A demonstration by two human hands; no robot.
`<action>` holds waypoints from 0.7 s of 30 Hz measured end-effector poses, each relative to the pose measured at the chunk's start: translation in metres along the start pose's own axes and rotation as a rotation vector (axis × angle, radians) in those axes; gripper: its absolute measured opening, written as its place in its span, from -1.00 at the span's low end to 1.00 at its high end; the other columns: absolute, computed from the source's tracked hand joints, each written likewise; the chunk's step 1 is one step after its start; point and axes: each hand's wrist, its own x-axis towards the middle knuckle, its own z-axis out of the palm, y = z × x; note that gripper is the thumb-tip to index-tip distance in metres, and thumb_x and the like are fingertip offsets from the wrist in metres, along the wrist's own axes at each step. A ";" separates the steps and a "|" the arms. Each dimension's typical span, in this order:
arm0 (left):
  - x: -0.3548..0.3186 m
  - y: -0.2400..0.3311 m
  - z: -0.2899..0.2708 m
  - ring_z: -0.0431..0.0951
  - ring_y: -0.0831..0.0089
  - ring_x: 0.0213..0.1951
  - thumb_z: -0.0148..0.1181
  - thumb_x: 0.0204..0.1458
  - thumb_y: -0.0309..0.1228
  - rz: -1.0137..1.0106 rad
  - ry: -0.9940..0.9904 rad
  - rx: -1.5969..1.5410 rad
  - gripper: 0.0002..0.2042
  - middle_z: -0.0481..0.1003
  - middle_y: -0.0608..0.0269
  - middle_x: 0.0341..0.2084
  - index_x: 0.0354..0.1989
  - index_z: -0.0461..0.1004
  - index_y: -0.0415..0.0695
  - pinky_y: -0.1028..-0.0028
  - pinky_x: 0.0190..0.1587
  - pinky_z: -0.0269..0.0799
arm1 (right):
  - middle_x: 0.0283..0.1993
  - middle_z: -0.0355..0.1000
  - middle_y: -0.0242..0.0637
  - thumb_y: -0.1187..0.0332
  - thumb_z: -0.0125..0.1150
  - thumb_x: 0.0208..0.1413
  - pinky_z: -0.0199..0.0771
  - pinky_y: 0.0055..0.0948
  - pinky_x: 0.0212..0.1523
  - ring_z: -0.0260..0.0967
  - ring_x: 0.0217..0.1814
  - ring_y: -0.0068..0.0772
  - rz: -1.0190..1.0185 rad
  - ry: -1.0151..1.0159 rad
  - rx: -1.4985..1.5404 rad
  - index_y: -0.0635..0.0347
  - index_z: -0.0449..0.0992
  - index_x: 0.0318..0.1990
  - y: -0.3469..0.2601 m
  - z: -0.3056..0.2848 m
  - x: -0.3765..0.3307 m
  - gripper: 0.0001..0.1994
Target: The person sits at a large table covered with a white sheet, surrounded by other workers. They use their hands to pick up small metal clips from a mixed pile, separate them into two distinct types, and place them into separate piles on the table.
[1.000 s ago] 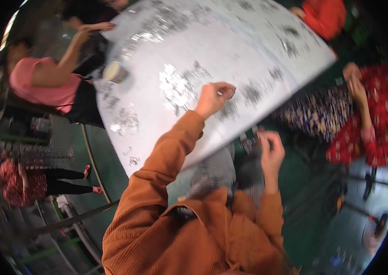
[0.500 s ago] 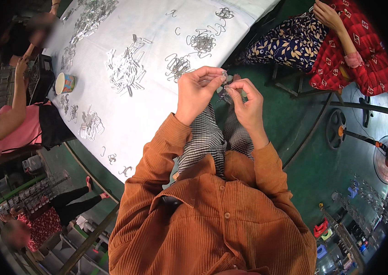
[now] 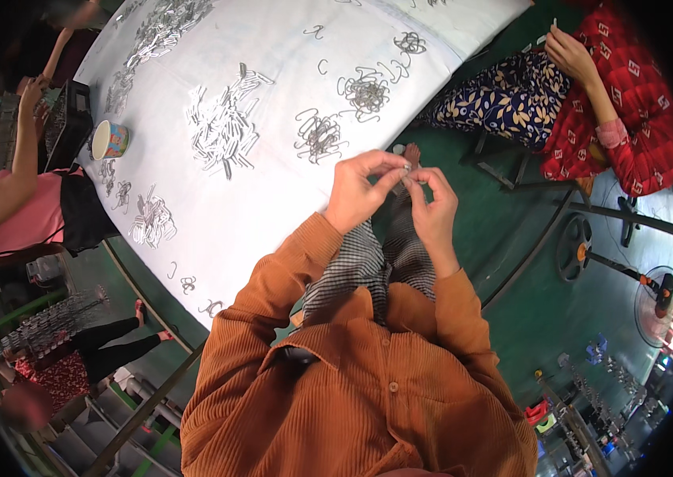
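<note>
My left hand [image 3: 360, 191] and right hand [image 3: 432, 203] meet above my lap, just off the edge of the white table [image 3: 273, 199]. Both pinch one small metal piece [image 3: 406, 169] between thumb and fingertips — it sits between the two hands, equally near to each; it is too small to tell its long axis. The nearest heap of wire hooks [image 3: 319, 135] lies up and to the left, apart from my hands. Compared with half a second ago, the grip looks unchanged — only the view has shifted slightly.

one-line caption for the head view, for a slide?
Left hand and right hand pinch a small metal piece beside a white table strewn with wire hooks.
</note>
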 end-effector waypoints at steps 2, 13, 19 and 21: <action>0.002 -0.003 -0.003 0.62 0.48 -0.26 0.25 0.01 -0.63 0.040 -0.030 0.081 -0.88 0.62 0.13 -0.33 -0.25 0.57 -0.32 0.52 -0.16 0.54 | -0.32 0.46 -0.25 0.56 0.22 0.05 0.42 -0.46 -0.22 0.46 -0.28 -0.36 -0.008 -0.057 -0.033 0.32 0.50 -0.31 0.009 -0.002 -0.001 -0.94; 0.017 -0.028 -0.013 0.55 0.22 -0.35 0.31 -0.06 -0.54 0.300 -0.192 0.121 -0.91 0.54 0.19 -0.45 -0.35 0.57 -0.17 0.36 -0.26 0.45 | -0.21 0.47 -0.18 0.52 0.15 0.12 0.42 -0.51 -0.22 0.46 -0.24 -0.33 -0.245 -0.131 -0.181 0.31 0.54 -0.17 -0.010 0.034 0.175 -0.86; 0.018 -0.027 -0.011 0.56 0.23 -0.36 0.28 -0.03 -0.56 0.222 -0.171 0.012 -0.91 0.54 0.18 -0.44 -0.34 0.56 -0.19 0.38 -0.29 0.48 | -0.12 0.49 -0.08 0.43 0.15 0.07 0.46 -0.30 -0.09 0.48 -0.11 -0.13 -0.234 -0.151 -0.515 0.18 0.60 -0.16 0.042 0.116 0.318 -0.80; 0.020 -0.024 -0.014 0.55 0.19 -0.35 0.26 -0.04 -0.58 0.219 -0.171 0.008 -0.90 0.52 0.15 -0.43 -0.33 0.54 -0.21 0.37 -0.30 0.48 | -0.20 0.53 -0.10 0.36 0.21 0.04 0.47 -0.29 -0.10 0.50 -0.13 -0.13 -0.073 -0.044 -0.577 0.14 0.64 -0.24 0.063 0.128 0.362 -0.83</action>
